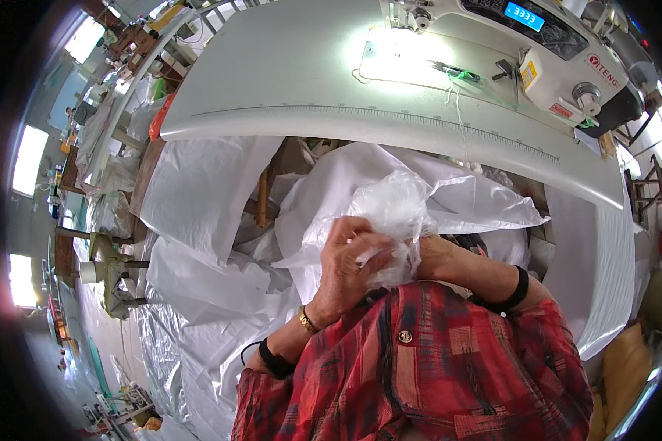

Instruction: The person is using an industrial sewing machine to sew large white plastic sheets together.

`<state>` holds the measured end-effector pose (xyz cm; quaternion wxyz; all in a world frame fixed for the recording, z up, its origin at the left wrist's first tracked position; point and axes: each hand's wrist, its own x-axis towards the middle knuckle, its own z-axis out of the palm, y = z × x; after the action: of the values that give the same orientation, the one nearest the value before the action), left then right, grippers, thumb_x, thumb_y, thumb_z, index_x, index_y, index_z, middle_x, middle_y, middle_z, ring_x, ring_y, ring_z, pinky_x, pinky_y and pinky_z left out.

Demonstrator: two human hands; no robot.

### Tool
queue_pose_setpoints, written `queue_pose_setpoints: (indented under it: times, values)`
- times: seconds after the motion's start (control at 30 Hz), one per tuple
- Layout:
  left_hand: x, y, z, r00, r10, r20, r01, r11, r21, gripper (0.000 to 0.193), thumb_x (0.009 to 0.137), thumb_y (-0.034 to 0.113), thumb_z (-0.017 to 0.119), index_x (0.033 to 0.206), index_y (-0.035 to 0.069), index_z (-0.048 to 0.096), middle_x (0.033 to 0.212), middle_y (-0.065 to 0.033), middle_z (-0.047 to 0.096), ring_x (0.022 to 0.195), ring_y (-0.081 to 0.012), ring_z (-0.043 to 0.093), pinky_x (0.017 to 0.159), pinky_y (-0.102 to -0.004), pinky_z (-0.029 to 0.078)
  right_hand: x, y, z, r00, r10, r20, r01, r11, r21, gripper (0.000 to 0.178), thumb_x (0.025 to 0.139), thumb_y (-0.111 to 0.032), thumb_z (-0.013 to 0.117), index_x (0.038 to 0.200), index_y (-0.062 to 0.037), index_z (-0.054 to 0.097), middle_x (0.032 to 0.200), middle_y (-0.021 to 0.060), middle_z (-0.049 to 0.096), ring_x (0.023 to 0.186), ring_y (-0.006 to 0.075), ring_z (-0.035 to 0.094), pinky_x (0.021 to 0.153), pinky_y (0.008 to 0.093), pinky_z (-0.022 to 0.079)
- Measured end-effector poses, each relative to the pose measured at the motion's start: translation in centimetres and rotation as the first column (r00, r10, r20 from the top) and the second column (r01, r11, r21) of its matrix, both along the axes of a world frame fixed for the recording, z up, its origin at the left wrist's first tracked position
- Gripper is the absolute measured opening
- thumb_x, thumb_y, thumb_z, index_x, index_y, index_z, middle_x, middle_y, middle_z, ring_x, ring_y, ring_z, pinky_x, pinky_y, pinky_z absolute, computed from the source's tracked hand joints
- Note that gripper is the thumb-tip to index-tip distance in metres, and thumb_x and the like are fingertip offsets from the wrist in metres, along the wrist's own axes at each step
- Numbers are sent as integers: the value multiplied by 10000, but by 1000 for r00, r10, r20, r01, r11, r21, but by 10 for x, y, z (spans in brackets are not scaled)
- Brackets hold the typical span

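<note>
I see the left hand (344, 263) with its fingers curled narrowly, gripping a crumpled piece of clear plastic film (391, 204). Most of that film bunches up at one o'clock from the hand, touching its fingers. At three o'clock I find the right hand (428, 256), largely hidden by the film, so I cannot tell how far it is open. White sheeting (331, 180) spreads beneath both, and a sewing machine (566, 62) stands at my one o'clock.
</note>
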<state>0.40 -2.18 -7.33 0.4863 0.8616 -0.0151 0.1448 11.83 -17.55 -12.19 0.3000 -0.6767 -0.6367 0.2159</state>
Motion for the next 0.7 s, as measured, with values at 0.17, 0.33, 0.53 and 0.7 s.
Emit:
queue_pose_setpoints:
  times: [0.17, 0.33, 0.53, 0.7]
  values:
    - [11, -1, -20, 972, 229, -56, -234, 963, -135, 479, 746, 77, 735, 1150, 0, 490, 1088, -112, 533, 1020, -206, 544, 821, -321, 478, 0, -10, -4, 979, -86, -182, 92, 996, 23, 440, 849, -213, 561, 1264, -73, 520, 1288, 157, 515, 1231, 300, 458, 1078, 403, 316]
    - [11, 11, -33, 953, 66, -294, -143, 958, -248, 438, 777, 76, 700, 1165, -12, 516, 1055, -75, 600, 953, -131, 562, 812, -292, 479, -12, 9, -19, 972, -226, 65, 229, 973, -41, 424, 844, -181, 549, 1243, -40, 524, 1267, 181, 521, 1210, 310, 471, 1064, 401, 329]
    - [10, 11, -46, 940, 65, -334, -227, 852, -472, 277, 769, 11, 652, 1038, -16, 591, 956, -105, 671, 874, -158, 615, 768, -299, 493, -12, 12, 7, 971, -238, 31, 239, 969, -63, 385, 832, -130, 529, 1185, 21, 543, 1199, 222, 549, 1148, 332, 513, 1025, 398, 366]
    - [5, 24, -52, 939, 211, -272, -309, 865, -396, 268, 767, -27, 624, 1034, -18, 601, 945, -43, 664, 855, -110, 594, 765, -272, 492, 6, 1, 40, 980, 93, 175, -74, 991, -112, 322, 798, -137, 556, 1081, 12, 595, 1094, 211, 593, 1034, 346, 568, 935, 414, 430]
